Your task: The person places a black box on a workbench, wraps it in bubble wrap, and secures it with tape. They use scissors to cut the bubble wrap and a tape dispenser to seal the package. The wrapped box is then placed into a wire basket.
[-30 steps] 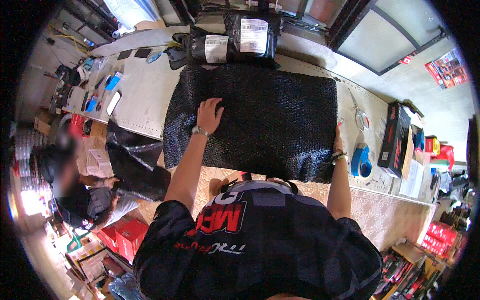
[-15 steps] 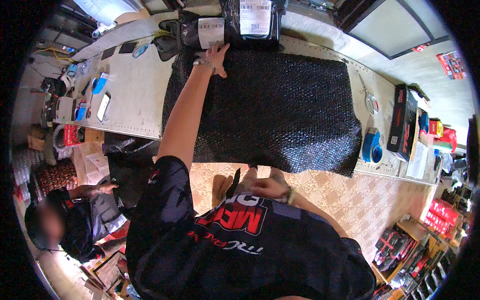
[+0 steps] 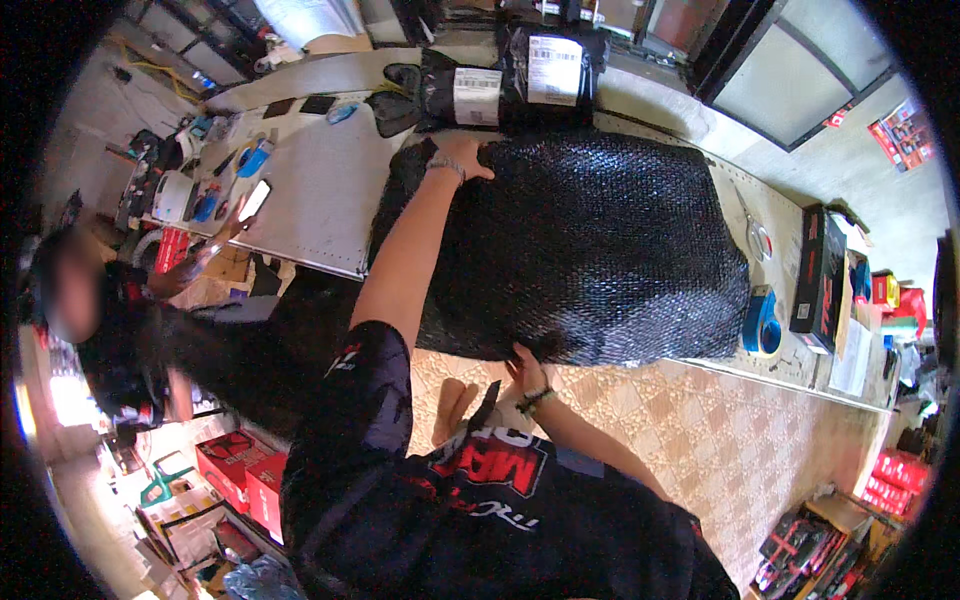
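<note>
A large sheet of black bubble wrap (image 3: 590,250) lies over the worktable (image 3: 300,200) before me and overhangs its front edge. My left hand (image 3: 462,160) is at the sheet's back left part, fingers curled onto it and thumb out to the side. Lower down, my right hand (image 3: 530,375) has its fingers closed on the front edge. Just behind the sheet stand black wrapped parcels (image 3: 465,120) with white labels.
At right are scissors (image 3: 758,240), a blue tape dispenser (image 3: 763,340) and a long black box (image 3: 815,280). At left, a co-worker (image 3: 110,360) reaches toward a white phone (image 3: 255,205). Red boxes (image 3: 235,470) sit lower left; tiled floor (image 3: 640,410) shows below the table.
My right hand left the sheet's right side, dropped near my body, and is now at the front edge. My left hand went to the back left part. The co-worker's arm rose toward the phone.
</note>
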`<state>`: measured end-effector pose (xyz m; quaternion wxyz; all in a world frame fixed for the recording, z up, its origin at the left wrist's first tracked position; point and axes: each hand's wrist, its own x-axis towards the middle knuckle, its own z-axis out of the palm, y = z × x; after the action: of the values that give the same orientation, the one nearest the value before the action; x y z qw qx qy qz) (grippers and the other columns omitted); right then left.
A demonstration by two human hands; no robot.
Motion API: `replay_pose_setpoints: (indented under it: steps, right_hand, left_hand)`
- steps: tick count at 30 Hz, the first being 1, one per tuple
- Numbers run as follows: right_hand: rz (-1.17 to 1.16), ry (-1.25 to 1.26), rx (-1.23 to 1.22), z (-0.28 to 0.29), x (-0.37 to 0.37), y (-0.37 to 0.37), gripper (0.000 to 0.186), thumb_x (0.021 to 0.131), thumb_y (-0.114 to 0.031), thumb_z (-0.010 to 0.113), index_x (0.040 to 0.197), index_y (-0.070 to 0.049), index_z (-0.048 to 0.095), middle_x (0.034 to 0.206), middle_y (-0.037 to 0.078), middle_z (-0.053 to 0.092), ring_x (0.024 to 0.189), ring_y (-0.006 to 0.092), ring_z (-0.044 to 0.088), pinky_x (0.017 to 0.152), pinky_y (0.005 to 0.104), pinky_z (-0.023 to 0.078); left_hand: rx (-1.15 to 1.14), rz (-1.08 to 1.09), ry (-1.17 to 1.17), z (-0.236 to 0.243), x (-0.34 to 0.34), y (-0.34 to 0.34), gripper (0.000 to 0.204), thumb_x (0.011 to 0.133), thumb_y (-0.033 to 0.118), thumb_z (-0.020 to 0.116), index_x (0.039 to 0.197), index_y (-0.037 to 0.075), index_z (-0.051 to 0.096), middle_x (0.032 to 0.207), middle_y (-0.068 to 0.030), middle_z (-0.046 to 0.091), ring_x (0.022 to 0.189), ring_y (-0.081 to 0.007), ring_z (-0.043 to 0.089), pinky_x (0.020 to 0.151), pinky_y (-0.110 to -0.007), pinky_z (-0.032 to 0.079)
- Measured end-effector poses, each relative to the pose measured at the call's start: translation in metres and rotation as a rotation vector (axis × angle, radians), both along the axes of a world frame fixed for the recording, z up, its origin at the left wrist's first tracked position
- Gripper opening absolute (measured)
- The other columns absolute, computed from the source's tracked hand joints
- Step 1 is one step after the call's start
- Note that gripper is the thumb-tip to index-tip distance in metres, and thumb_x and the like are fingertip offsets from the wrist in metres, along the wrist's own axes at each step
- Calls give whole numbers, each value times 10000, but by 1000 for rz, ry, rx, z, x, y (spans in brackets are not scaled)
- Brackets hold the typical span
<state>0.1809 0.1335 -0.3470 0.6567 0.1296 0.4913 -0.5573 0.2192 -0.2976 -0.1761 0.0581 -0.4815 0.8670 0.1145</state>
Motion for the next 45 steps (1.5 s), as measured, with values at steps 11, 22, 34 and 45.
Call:
replay_pose_setpoints:
  steps: [11, 22, 34, 45]
  right_hand:
    - [-248, 672, -388, 85, -80, 192, 363, 916, -248, 641, 1204, -33, 596, 1147, 45, 621, 999, 145, 583, 921, 318, 449]
    - [-714, 1361, -262, 258, -155, 422, 401, 908, -223, 660, 1205, -9, 498, 1090, 129, 612, 957, 195, 564, 890, 337, 458]
    - [-128, 1734, -321, 320, -123, 538, 419, 830, 26, 654, 1236, 15, 551, 1256, 89, 555, 1173, 205, 496, 1042, 346, 350]
    - [-417, 1797, -99, 313, -198, 567, 227, 920, -91, 606, 1122, 3, 645, 1146, 82, 622, 993, 159, 578, 891, 291, 470]
  left_hand:
    - [316, -2, 652, 64, 121, 236, 640, 794, 502, 715, 1151, -23, 634, 1119, -106, 659, 1023, -181, 591, 924, -313, 443]
    - [394, 108, 1265, 158, 145, 500, 538, 867, 299, 704, 1252, -15, 499, 1176, -98, 558, 1154, -168, 472, 1000, -296, 358]
    - [143, -287, 1456, 186, 130, 531, 198, 976, 143, 507, 1114, 41, 606, 1129, -43, 611, 1081, -139, 524, 979, -279, 369]
    - [168, -626, 1123, 214, 157, 551, 535, 781, 38, 723, 1288, 147, 590, 1081, -50, 590, 1031, -154, 551, 869, -277, 435]
